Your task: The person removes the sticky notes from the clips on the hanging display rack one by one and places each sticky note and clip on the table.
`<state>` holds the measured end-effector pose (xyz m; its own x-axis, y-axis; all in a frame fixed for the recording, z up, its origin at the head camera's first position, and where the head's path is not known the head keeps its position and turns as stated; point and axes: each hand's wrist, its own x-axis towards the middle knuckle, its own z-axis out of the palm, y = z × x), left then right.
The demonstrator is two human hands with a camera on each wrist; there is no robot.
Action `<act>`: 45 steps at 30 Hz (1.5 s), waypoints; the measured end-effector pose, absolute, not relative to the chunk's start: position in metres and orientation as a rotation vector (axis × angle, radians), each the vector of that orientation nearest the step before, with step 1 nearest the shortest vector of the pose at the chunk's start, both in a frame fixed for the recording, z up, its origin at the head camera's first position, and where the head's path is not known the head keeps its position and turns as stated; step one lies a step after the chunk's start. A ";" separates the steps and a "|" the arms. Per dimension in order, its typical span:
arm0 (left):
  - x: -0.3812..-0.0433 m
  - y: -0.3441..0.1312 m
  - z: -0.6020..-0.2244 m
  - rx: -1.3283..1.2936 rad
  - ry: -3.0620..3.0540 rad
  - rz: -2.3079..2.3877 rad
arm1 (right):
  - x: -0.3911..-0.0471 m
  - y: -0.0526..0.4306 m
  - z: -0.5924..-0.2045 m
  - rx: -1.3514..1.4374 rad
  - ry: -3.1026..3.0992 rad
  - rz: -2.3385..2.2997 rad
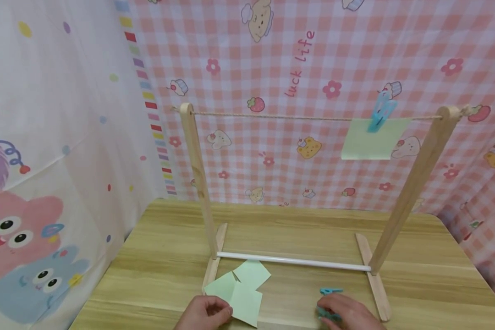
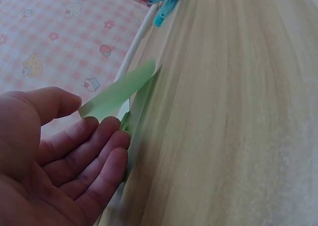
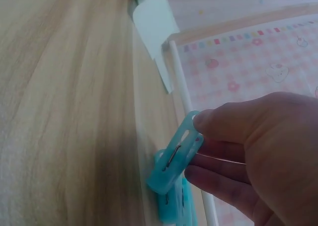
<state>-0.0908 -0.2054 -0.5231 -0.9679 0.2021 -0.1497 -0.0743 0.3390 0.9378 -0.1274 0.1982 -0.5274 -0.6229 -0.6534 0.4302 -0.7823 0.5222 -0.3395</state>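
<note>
My left hand pinches the near corner of a pale green paper sheet, between thumb and fingertips. In the left wrist view that paper bends up off the table. More green sheets lie overlapping beside it. With thumb and fingers, my right hand grips a light blue clothespin, tilted just above other blue clothespins on the table. One clothespin shows beyond the fingers in the head view.
A wooden stand with a left post, a right post and a white bottom bar rises behind the hands. From its string hangs a green sheet, held by a blue clothespin. Patterned cloths surround the table.
</note>
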 end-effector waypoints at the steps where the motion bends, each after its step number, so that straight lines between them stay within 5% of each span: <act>1: -0.091 -0.205 -0.523 0.107 2.371 1.665 | -0.129 0.200 -0.532 1.208 -2.524 0.725; 6: -0.090 -0.205 -0.522 0.098 2.398 1.638 | -0.139 0.211 -0.575 1.163 -2.557 0.599; 16: -0.088 -0.204 -0.516 0.086 2.438 1.586 | -0.144 0.220 -0.602 1.134 -2.540 0.417; 45: -0.099 -0.198 -0.487 0.036 2.497 1.765 | -0.129 0.204 -0.483 0.904 -2.411 0.767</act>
